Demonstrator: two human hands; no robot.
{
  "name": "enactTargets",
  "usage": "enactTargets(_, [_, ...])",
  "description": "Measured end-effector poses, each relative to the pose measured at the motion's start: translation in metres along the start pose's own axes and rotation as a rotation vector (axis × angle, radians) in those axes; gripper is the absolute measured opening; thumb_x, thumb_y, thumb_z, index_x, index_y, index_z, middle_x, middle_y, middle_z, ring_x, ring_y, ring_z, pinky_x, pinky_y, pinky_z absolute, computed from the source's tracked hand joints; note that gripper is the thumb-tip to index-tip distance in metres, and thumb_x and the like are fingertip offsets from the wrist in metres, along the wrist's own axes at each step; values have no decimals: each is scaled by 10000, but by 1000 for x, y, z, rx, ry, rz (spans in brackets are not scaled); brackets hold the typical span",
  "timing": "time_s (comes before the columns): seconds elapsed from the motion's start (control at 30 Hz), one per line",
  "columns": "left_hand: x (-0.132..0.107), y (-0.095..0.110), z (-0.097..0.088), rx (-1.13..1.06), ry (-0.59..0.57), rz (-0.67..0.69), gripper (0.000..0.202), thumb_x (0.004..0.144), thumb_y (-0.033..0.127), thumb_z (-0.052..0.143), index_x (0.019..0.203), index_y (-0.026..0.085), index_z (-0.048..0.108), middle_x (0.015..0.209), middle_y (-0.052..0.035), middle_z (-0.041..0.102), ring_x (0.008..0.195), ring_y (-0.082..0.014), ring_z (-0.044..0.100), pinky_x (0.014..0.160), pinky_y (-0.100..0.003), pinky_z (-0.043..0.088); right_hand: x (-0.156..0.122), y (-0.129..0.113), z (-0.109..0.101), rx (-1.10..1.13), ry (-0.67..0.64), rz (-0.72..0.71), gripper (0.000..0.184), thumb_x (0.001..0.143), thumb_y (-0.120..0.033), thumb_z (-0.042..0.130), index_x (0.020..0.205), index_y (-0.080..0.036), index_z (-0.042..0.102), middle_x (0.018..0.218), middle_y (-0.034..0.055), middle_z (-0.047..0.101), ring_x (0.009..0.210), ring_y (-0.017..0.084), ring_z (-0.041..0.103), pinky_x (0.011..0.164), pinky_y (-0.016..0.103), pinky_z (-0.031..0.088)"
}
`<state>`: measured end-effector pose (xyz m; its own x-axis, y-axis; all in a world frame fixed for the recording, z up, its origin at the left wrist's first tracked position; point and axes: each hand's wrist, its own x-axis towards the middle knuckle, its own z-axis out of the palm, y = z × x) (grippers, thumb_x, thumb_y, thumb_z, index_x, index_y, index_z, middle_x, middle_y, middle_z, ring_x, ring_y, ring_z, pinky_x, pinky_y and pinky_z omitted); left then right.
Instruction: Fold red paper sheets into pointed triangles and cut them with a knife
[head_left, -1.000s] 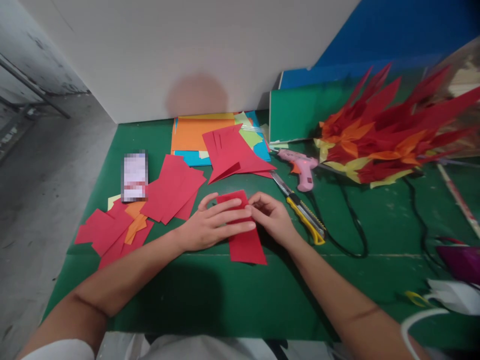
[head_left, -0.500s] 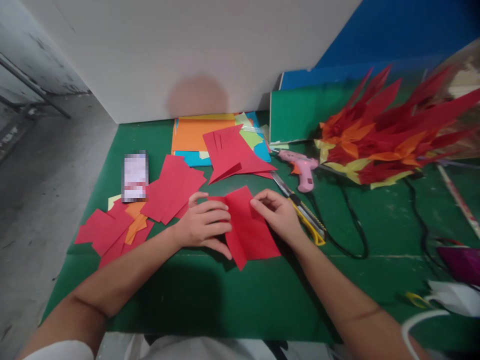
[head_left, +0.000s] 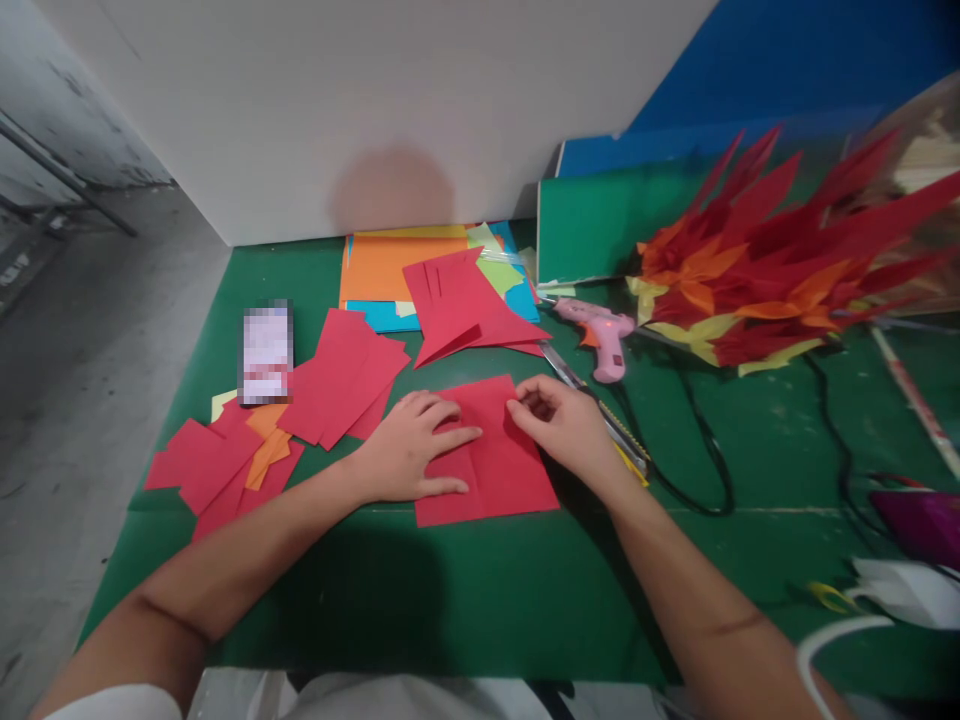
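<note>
A creased sheet of red paper [head_left: 504,462] lies nearly flat on the green tabletop in front of me. My left hand [head_left: 411,446] rests on its left part with the fingers spread. With thumb and fingertips together, my right hand [head_left: 561,425] pinches the sheet's upper right edge. Just beyond that hand is a utility knife [head_left: 574,372] with a yellow part, partly covered by my right hand. More cut red papers [head_left: 351,378] are piled to the left of the sheet, and a folded red piece [head_left: 457,300] lies behind it.
A pink glue gun [head_left: 600,332] with a black cord lies right of centre. Red and orange paper petals [head_left: 765,290] stand at the back right. A phone [head_left: 267,352] and orange scraps [head_left: 268,446] are at the left. Coloured sheets [head_left: 405,265] lie near the white board [head_left: 390,110].
The red sheet's raised left part has come down flat. My left hand has spread over it, while my right hand stays at the right edge and has shifted slightly.
</note>
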<state>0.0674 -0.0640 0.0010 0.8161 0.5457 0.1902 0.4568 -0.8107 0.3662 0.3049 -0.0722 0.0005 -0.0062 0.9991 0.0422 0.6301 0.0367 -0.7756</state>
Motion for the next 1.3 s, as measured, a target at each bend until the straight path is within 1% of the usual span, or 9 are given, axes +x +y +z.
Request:
enactTargets(0.13, [-2,3,-3,27,-87,-10,555,878,580,499,1326,255,537,1364,-122,502,1282,-305,433,1123,-547,226,0,5,3,5,16,12,244,765,-435,644,756,-204,564,630,-8,613,538,136,546,530,261,430])
enactTargets(0.23, [-2,2,-5,17,-108,-27,559,901,561,464,1351,233,508,1444,-114,446,1344,-290,383,1154,-524,186,0,7,7,-15,70,-56,170,788,-361,639,791,-204,574,648,-9,602,564,142,552,549,266,447])
enactTargets(0.33, [-1,-1,-4,10,-104,-48,602,894,566,464,1363,189,482,1460,-130,433,1360,-287,375,1166,-522,170,-1,5,9,-82,116,-236,58,834,-259,588,830,-203,602,739,22,627,657,167,583,603,291,471])
enactTargets(0.4, [-1,-1,-2,4,-88,-62,635,879,582,477,1360,168,473,1452,-140,442,1359,-288,382,1169,-520,173,-1,3,9,-137,119,-403,72,855,-197,555,861,-202,627,808,49,649,758,193,605,668,321,487])
enactTargets(0.5, [-2,-1,0,-5,-51,-90,663,844,601,522,1320,141,486,1422,-157,470,1341,-295,410,1168,-507,207,-1,0,8,-201,78,-641,146,880,-144,524,900,-207,654,863,65,673,816,201,613,722,349,493])
enactTargets(0.6, [-1,-1,1,-17,-21,-109,631,806,603,575,1213,123,534,1353,-176,521,1318,-309,436,1147,-490,274,-1,0,9,-232,-7,-776,167,911,-152,509,922,-206,666,896,69,690,797,184,613,720,341,499])
enactTargets(0.7, [-1,-1,1,-28,-1,-110,607,798,589,594,1177,118,539,1305,-182,549,1309,-309,444,1141,-481,290,0,1,9,-249,-92,-825,179,929,-166,498,927,-195,675,919,75,693,805,178,608,735,338,507])
enactTargets(0.93, [-2,-1,1,6,-86,-79,747,861,577,516,1445,150,332,1489,-140,393,1383,-279,355,1183,-485,163,4,2,4,-288,-178,-914,192,937,-219,510,989,-186,693,956,92,688,854,192,599,771,373,526])
enactTargets(1.3, [-1,-1,1,17,-97,-78,734,858,587,512,1430,148,374,1467,-140,426,1371,-283,370,1175,-490,181,6,0,2,-270,-228,-920,197,930,-202,518,967,-190,711,925,90,684,868,195,610,767,377,542])
